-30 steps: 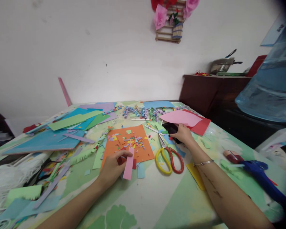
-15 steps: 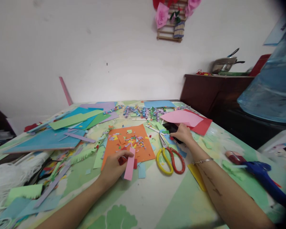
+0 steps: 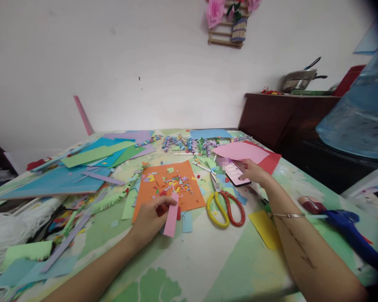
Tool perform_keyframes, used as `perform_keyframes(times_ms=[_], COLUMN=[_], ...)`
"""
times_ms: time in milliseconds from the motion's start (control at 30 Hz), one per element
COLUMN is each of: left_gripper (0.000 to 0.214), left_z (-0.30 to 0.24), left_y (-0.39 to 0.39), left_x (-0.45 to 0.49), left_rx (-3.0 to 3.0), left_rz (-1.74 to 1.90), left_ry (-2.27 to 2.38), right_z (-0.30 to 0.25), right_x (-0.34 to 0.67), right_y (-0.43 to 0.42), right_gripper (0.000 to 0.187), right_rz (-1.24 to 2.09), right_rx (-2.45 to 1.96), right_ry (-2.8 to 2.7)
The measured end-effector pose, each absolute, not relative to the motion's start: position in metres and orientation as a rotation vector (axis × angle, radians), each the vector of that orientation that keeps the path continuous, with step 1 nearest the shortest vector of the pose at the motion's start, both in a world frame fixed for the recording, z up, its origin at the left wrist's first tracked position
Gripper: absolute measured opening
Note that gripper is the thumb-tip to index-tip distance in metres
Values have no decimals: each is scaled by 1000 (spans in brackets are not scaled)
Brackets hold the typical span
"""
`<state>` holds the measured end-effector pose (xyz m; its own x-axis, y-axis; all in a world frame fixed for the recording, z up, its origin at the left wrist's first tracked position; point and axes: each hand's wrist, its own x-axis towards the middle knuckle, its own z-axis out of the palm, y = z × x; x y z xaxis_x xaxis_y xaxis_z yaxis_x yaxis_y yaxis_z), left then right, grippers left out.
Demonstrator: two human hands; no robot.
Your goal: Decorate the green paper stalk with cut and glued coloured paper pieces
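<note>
Pinched in my left hand [image 3: 154, 214] is a pink paper strip [image 3: 171, 214], held over the near edge of an orange paper sheet [image 3: 192, 195]. Small coloured paper scraps [image 3: 179, 184] lie scattered on that sheet. My right hand [image 3: 254, 173] is closed on the right side of a phone [image 3: 234, 173], its thumb at the lower corner; the screen is lit. Just nearer than the phone, scissors [image 3: 222, 209] with one yellow and one red handle rest on the table, their blades pointing away. A yellow paper piece [image 3: 264, 228] lies by my right forearm.
Blue and green sheets [image 3: 50, 182] cover the left side, beside white string [image 3: 6, 237]. Curled paper fringes [image 3: 189, 144] lie at the back. Pink paper [image 3: 242, 152] and red paper [image 3: 272, 163] are beyond the phone. A blue-handled tool [image 3: 349, 230] and a water jug [image 3: 349, 121] stand right.
The phone's screen, dark before, is now lit and turned more into view. My right hand has shifted slightly right. My left hand keeps the pink strip almost where it was.
</note>
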<state>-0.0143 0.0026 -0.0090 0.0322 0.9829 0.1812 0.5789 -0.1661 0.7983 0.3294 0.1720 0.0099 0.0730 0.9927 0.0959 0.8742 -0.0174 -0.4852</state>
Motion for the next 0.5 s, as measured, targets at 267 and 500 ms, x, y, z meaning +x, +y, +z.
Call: perform_keyframes(times_ms=[267,500], left_gripper=[19,20], left_z=[-7,-10], left_y=[2,2], left_x=[-14,-16], left_rx=[1736,1770], left_rz=[1015,1001], left_ry=[1564,1553], right_z=[8,24], right_x=[321,329], right_y=[180,167], right_gripper=[36,22], right_rz=[149,103], right_rx=[-2051,-2023], right_ry=[-1777,-1742])
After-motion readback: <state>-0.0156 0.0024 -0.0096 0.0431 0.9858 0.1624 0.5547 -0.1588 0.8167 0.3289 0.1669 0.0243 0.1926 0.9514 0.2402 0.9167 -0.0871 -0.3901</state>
